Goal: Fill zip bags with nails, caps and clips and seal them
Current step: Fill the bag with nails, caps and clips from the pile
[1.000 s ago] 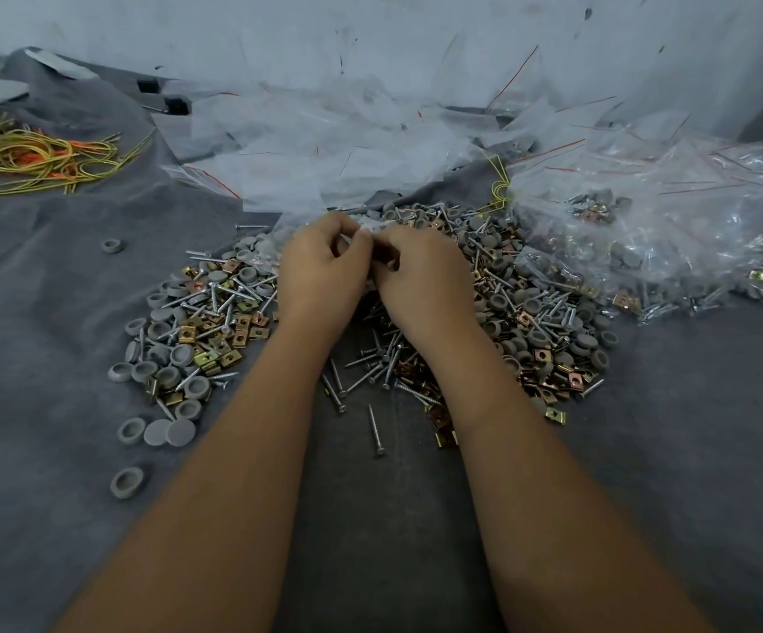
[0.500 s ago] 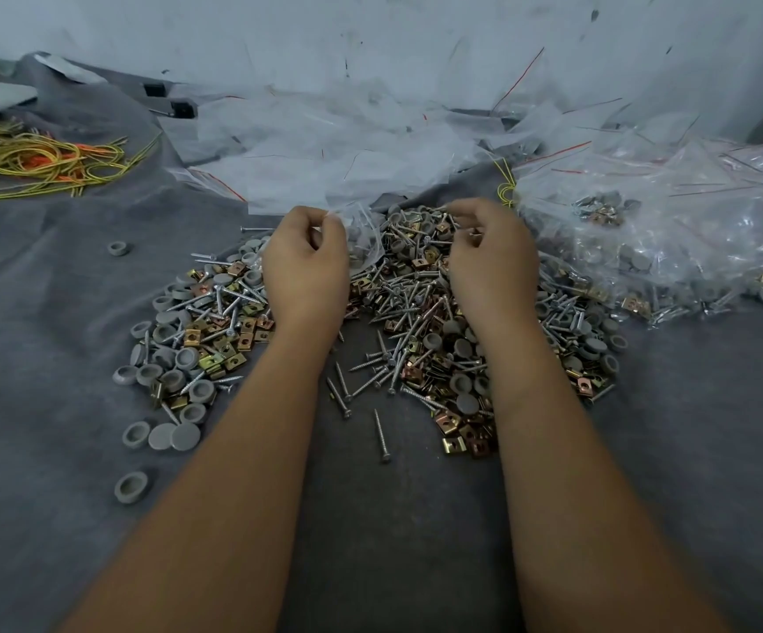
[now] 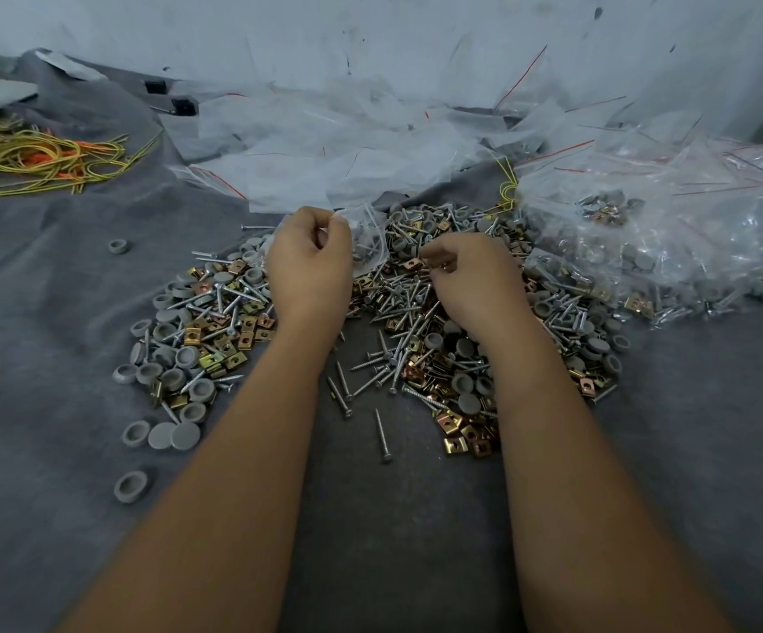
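My left hand [image 3: 311,262] grips the mouth of a small clear zip bag [image 3: 368,242], which hangs over the pile with a few grey caps and nails inside. My right hand [image 3: 471,276] lies knuckles-up on the pile to the right of the bag, its fingertips curled around small parts; which parts I cannot tell. Beneath both hands spreads a heap of silver nails [image 3: 397,308], grey round caps [image 3: 174,358] and brass clips [image 3: 466,434] on a grey cloth [image 3: 50,312].
Empty zip bags [image 3: 324,148] lie in a heap at the back. Filled bags [image 3: 653,230] are stacked at the right. Yellow and orange ties [image 3: 37,162] lie far left. Loose caps [image 3: 130,486] sit at the left front. A white wall rises behind.
One second ago both hands met at the bag. The right hand then let go, swung out right and has come down onto the pile. The left hand keeps holding the bag.
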`<state>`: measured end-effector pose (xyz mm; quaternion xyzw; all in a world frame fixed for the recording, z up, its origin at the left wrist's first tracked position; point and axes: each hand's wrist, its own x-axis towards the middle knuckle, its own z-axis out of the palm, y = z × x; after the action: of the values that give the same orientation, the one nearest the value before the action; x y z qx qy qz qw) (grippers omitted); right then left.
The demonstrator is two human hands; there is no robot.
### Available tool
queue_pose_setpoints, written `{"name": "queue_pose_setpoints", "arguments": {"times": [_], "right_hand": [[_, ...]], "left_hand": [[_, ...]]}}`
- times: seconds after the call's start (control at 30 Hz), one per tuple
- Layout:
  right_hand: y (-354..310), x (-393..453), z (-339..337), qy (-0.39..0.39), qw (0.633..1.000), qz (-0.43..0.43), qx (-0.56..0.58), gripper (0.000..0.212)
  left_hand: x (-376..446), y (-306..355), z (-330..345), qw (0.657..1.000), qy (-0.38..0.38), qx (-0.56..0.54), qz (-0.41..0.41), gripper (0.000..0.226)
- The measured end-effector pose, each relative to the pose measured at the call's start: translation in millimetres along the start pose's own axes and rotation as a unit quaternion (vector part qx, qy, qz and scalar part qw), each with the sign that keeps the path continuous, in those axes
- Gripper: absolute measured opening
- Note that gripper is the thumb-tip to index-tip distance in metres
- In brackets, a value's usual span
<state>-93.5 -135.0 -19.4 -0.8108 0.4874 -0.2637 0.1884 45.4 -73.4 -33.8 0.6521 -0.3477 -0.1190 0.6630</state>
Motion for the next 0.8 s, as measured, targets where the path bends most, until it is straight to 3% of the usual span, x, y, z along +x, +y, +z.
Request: {"name": "queue_pose_setpoints", "arguments": {"times": [0.17,0.3,0.37,0.47,0.53,0.8], "right_hand": [[1,2,-2,0.001,0.993,0.014,0.114,0.034],[5,1,-4,0.105,0.988,0.020,0.109,0.035],[10,2,-5,0.115,0.988,0.023,0.095,0.045],[16,8,-1,0.030,0.998,0.007,-0.050,0.048],[16,9,2,-0.021,0.986,0.000,-0.163,0.045],[13,10,3,-0.005,0.980,-0.013,-0.198,0.037]], "left_hand": [[0,0,0,1.000,-0.001,0.000,-0.001,0.025],[0,0,0,1.000,0.000,0.005,-0.003,0.026],[0,0,1,1.000,0.002,0.005,-0.003,0.026],[0,0,1,1.000,-0.001,0.002,-0.004,0.026],[-1,1,1,1.000,-0.003,0.005,-0.006,0.025],[-1,1,1,1.000,-0.014,0.011,-0.008,0.025]]}}
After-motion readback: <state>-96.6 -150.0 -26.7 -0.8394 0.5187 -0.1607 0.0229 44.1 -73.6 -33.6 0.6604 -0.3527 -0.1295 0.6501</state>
